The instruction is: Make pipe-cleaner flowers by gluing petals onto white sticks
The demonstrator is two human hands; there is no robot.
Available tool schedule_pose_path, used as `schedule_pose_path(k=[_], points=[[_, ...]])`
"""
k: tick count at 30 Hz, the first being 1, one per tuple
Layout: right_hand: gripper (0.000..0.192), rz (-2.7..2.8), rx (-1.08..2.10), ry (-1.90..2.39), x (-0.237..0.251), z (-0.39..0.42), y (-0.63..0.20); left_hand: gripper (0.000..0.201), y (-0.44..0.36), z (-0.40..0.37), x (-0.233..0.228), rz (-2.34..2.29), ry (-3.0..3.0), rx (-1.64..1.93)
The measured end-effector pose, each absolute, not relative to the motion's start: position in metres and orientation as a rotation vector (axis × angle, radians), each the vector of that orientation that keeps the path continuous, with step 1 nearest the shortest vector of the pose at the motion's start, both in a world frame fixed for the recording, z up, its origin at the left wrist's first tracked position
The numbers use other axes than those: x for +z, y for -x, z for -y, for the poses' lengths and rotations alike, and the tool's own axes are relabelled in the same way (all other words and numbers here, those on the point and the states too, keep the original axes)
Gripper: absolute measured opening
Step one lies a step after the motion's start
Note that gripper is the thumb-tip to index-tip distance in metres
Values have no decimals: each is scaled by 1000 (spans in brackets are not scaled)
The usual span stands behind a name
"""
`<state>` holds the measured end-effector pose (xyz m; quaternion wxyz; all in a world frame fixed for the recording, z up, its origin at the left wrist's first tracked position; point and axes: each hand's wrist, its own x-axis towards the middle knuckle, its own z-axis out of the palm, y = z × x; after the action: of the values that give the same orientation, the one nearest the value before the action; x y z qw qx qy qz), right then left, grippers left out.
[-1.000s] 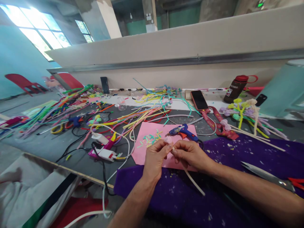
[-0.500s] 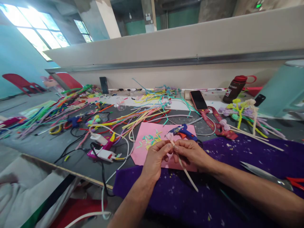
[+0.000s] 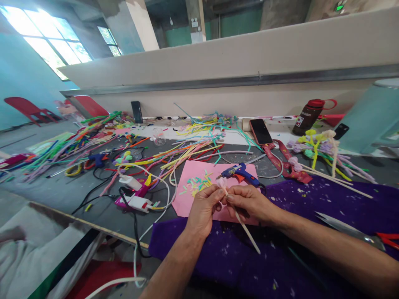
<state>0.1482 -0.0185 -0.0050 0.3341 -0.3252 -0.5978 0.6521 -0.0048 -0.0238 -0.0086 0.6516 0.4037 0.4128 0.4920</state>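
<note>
Shaping a small pink bud on a cream stem

Left hand (image 3: 202,207) and right hand (image 3: 249,202) are pinching the pipe cleaner (image 3: 241,220), fingers clamped (next probably calling for careful twisting).

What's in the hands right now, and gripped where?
Both hands, left hand and right hand, pinch a cream pipe-cleaner stem just below its pale pink coiled tip; the long end hangs free.

Just beyond the fingers (image 3: 222,194) lie a pink sheet (image 3: 190,195) flecked with green and yellow snippets and a blue glue gun (image 3: 240,172) with an orange trigger. Under them spreads purple felt (image 3: 311,207) speckled white. The cream stem (image 3: 246,230) they pinch carries a pale pink bud (image 3: 220,182); the bench (image 3: 77,187) is grey.
</note>
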Motion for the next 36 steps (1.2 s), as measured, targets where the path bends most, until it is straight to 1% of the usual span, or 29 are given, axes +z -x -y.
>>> schedule_pose_path(k=[2, 5, 7, 9, 12, 18, 26, 36], points=[[31, 1631, 1663, 884, -3, 18, -150, 14, 4, 24, -7, -939, -907, 1131], [29, 1720, 1446, 982, 3, 15, -155, 14, 3, 24, -6, -956, -883, 1166], [23, 1645, 1292, 1023, 6, 14, -158, 15, 3, 24, -4, -975, -873, 1164], [19, 1527, 1230, 1002, 9, 13, -159, 15, 3, 25, -4, -984, -878, 1137], [16, 1414, 1261, 938, 9, 12, -158, 15, 3, 26, -4, -965, -877, 1088], [17, 1265, 1396, 876, 5, 11, -156, 14, 3, 26, -5, -868, -843, 967], [17, 1296, 1393, 847, 6, 13, -156, 17, 2, 26, -6, -856, -823, 938], [19, 1349, 1346, 918, 9, 14, -156, 18, 2, 26, -3, -878, -851, 909]])
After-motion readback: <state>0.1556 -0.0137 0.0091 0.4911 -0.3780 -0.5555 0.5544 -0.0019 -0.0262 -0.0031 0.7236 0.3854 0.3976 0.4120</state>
